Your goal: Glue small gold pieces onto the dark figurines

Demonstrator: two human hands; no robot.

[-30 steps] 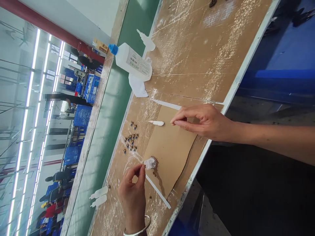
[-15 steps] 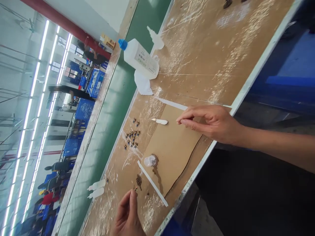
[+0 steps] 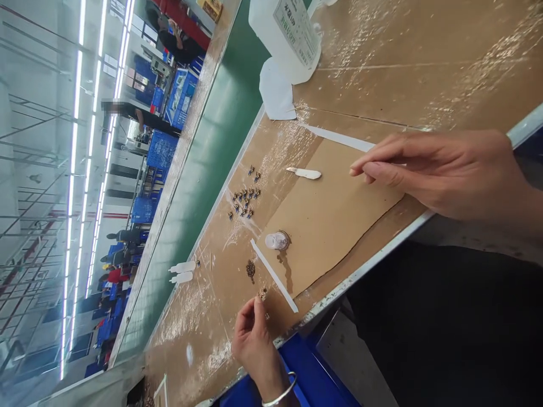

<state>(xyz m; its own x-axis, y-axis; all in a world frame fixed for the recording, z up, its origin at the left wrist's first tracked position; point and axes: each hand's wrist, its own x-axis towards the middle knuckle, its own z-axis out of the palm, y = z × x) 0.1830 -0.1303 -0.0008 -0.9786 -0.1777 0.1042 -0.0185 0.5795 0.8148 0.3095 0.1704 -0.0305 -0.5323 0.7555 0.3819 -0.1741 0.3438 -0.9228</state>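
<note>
Tiny gold-toned metal piece (image 3: 261,295) at left hand's (image 3: 257,336) fingertips, near long white strip (image 3: 275,277) on shiny brown tabletop (image 3: 424,90); too small to tell its pointing or axis. Left grip pinched there, can't tell if grasping it. Tabletop's near edge just beside left hand. Flat tan cardboard sheet (image 3: 326,220) spans between hands. Right hand's (image 3: 449,169) grip: fingertips together, contents can't tell. Slim white tapered tool (image 3: 309,173) near it, narrow end away from person.
</note>
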